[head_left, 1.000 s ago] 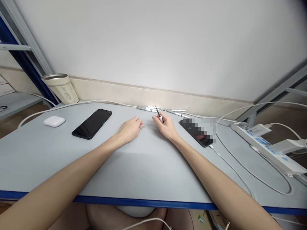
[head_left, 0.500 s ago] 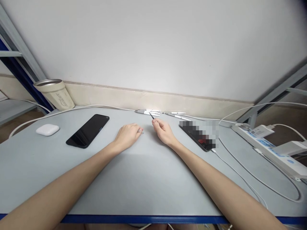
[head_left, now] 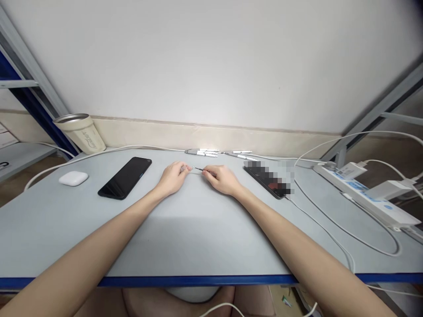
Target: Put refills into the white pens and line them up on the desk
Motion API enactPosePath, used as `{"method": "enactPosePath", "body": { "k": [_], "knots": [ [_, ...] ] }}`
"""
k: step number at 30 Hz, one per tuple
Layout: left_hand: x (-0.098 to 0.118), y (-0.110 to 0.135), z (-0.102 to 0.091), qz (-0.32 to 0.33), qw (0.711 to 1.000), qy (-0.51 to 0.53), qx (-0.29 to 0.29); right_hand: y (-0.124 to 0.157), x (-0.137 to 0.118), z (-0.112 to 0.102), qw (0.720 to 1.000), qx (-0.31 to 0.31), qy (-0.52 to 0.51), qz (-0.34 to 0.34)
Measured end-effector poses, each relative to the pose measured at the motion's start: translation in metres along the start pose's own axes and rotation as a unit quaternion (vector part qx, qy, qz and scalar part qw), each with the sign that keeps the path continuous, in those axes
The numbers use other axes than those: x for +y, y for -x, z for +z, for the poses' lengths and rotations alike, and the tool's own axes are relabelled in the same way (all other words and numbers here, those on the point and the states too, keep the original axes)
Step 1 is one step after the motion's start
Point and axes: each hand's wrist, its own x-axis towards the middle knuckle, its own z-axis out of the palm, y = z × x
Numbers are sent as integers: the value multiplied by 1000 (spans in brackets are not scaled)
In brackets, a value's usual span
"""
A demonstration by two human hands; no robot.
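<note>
Just right of the desk's middle, my right hand [head_left: 220, 179] is closed in a pinch on a thin dark rod [head_left: 198, 169], which looks like a pen refill. The rod's tip points left, towards the fingers of my left hand [head_left: 172, 178]. Those fingers are pinched together around a small pale, clear-looking piece whose kind I cannot make out. A narrow gap shows between the two hands, and whether rod and piece touch is too small to tell. Beyond the hands lie several white and grey pens [head_left: 205, 154] by the wall.
On the left are a black phone [head_left: 125, 178], a white earbud case [head_left: 73, 178] and a cream cup [head_left: 84, 136]. To the right lie a partly blurred phone [head_left: 264, 178] on a charging cable and a white power strip [head_left: 373, 198] with plugs and looping cords.
My hands have come up level with each other. The rod has swung from pointing up and away to pointing left at my left hand. The camera view has shifted slightly.
</note>
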Motion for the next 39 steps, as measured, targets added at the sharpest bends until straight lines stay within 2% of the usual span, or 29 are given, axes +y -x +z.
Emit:
{"method": "enactPosePath", "body": {
  "k": [11,18,23,28,33,39],
  "knots": [
    [-2,-1,4,-20,999,20,25,-1,1,2,1000,1,-5,9],
    [-3,0,5,8,1000,9,27,-1,0,3,1000,-10,4,6],
    [4,7,3,61,995,-53,53,0,-1,2,1000,-20,13,3],
    [12,13,3,95,985,-140,41,1,-2,1,999,-28,28,-3],
    [14,13,3,77,989,-118,49,1,-4,2,999,-22,40,7],
    [10,11,4,44,994,-76,68,0,-3,2,1000,-16,-1,18]
  ]
}}
